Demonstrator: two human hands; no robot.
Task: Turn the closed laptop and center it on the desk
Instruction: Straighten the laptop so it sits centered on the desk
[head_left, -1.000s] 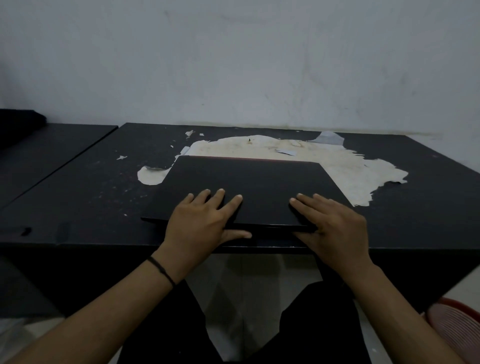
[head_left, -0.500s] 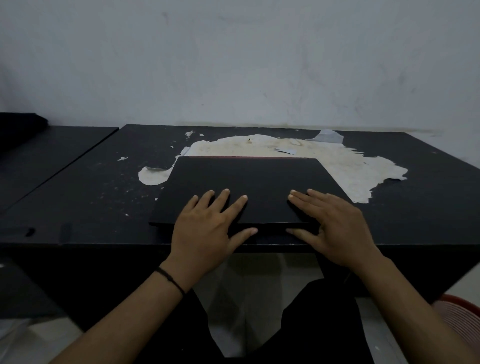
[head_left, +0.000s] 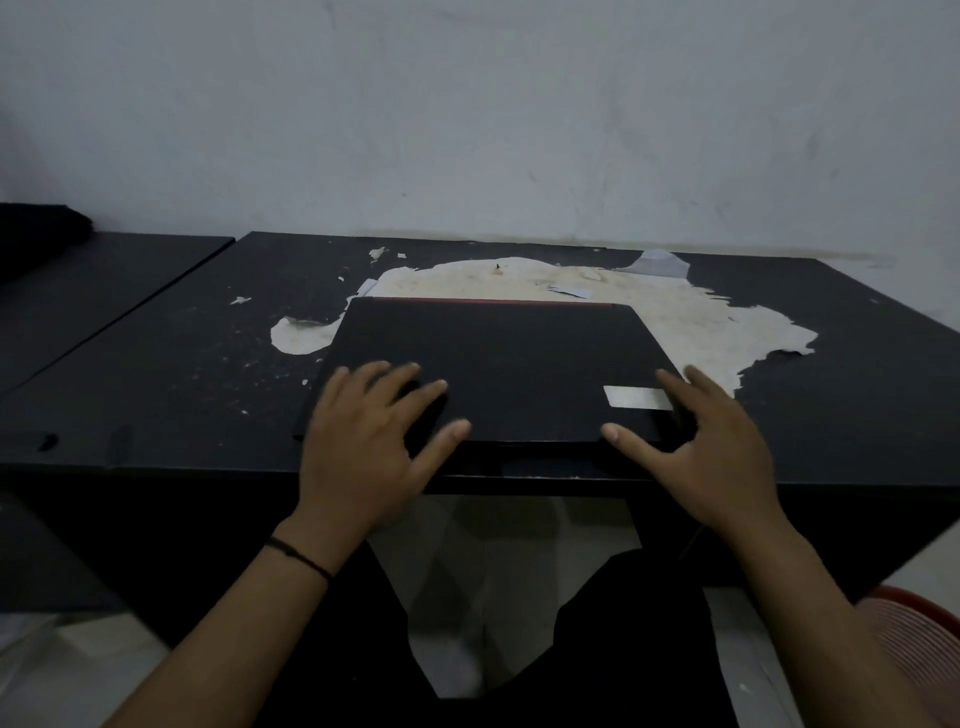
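Note:
A closed black laptop (head_left: 498, 358) lies flat on the black desk (head_left: 156, 374), near its front edge and square to it, with a red strip along its far edge and a pale sticker near its front right corner. My left hand (head_left: 369, 447) hovers over the laptop's front left part, fingers spread, slightly blurred. My right hand (head_left: 711, 447) is at the front right corner, fingers spread, its thumb over the front edge. Neither hand grips the laptop.
A large pale patch of peeled surface (head_left: 675, 317) spreads behind and to the right of the laptop. A second dark table (head_left: 78, 296) adjoins on the left. A white wall stands right behind the desk. A red stool (head_left: 914, 629) sits at lower right.
The laptop has turned to sit square to the desk edge and shifted slightly right. Both hands have lifted and spread apart toward the front corners, uncovering the pale sticker.

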